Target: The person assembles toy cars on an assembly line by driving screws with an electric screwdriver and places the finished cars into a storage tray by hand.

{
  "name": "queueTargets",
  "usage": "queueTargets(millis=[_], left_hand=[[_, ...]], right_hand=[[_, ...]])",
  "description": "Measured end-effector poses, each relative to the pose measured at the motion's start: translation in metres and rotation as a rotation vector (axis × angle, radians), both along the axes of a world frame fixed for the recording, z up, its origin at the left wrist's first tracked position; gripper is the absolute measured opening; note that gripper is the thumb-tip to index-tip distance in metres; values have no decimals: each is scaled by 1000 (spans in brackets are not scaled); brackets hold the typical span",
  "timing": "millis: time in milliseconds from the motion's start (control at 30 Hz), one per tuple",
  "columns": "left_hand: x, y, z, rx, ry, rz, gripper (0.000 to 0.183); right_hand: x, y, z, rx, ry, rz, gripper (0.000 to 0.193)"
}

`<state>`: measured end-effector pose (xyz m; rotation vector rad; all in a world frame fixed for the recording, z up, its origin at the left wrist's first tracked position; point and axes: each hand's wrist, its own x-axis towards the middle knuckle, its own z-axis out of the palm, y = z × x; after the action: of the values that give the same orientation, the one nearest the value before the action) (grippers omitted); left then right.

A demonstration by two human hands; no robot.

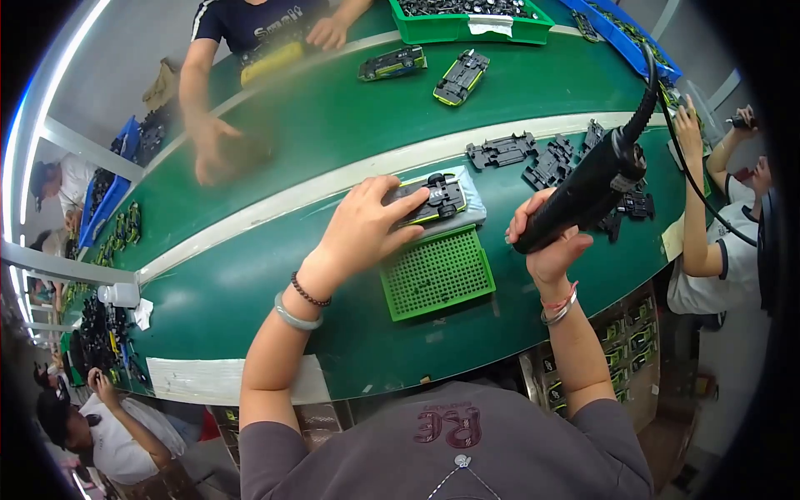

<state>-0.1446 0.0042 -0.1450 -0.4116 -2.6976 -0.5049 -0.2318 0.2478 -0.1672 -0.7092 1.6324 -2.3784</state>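
My left hand (367,221) holds an upside-down toy car (446,193) against a pad wrapped in pale cloth (472,198). Its fingers rest on the car's black chassis, where the wheels show. In my right hand (550,250) is a black electric screwdriver (583,187), gripped round its lower body and tilted, with a cable running up from its top end. Its tip is hidden from view. Just below the pad, a green perforated tray (437,275) lies on the bench.
Loose black chassis parts (550,162) lie beyond my right hand. Across a white divider strip (333,183), two toy cars (461,77) lie near a green bin of small parts (471,31). A co-worker's hand (212,146) reaches over the far side; more people work at both sides.
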Motion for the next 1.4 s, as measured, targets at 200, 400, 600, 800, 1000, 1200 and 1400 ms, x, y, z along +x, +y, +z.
queueTargets(millis=[200,400,600,800,1000,1200,1400], left_hand=[[-8,-1,2,-57,55,-28,38],[-8,-2,-7,-10,68,-56,37],[-8,-2,-6,10,73,-72,36],[-6,-1,-6,11,41,-61,37],[-7,-1,-5,-4,41,-61,38],[-7,-2,-5,-1,78,-64,35],[-8,-1,-6,-31,79,-52,36]], right_hand=[[4,-11,23,-160,94,-48,97],[30,-32,35,-341,76,111,102],[33,-34,17,-244,36,80,104],[34,-29,9,-167,11,15,104],[33,-31,8,-110,15,-47,102],[37,-38,7,-83,-13,-88,97],[31,-38,9,-38,-3,-30,97]])
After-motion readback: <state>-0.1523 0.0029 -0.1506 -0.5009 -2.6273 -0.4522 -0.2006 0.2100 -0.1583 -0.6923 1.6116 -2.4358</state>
